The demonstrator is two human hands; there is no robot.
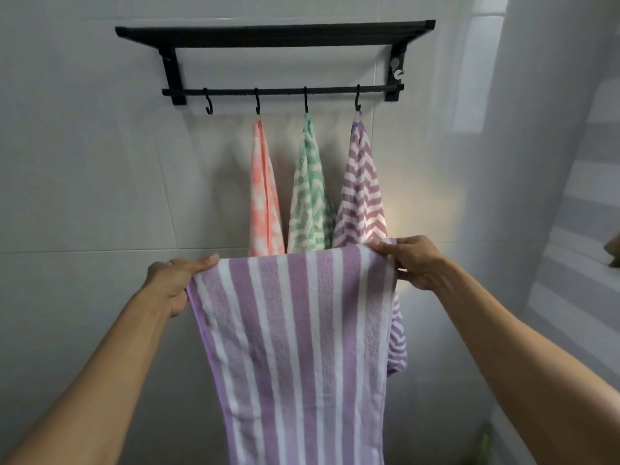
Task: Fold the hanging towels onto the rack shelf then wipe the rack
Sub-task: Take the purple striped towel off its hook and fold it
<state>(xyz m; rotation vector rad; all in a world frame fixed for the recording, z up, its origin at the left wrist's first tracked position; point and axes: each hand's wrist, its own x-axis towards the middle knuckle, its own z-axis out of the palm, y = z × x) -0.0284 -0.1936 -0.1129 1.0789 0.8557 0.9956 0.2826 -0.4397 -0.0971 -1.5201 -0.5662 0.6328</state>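
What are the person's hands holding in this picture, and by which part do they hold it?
The purple striped towel, held by its top edge: left hand at the left corner, right hand at the right.

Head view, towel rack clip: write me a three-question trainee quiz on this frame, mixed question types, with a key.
1. True or false: every hook on the rack rail holds a towel.
2. Multiple choice: the middle hanging towel is (a) coral, (b) green, (c) purple.
3. Short answer: what is each hand doing?

Key
1. False: the leftmost hook is bare.
2. (b): the green towel hangs between the coral towel and the purple zigzag towel.
3. The left hand and right hand each pinch a top corner of the purple striped towel, holding it spread.
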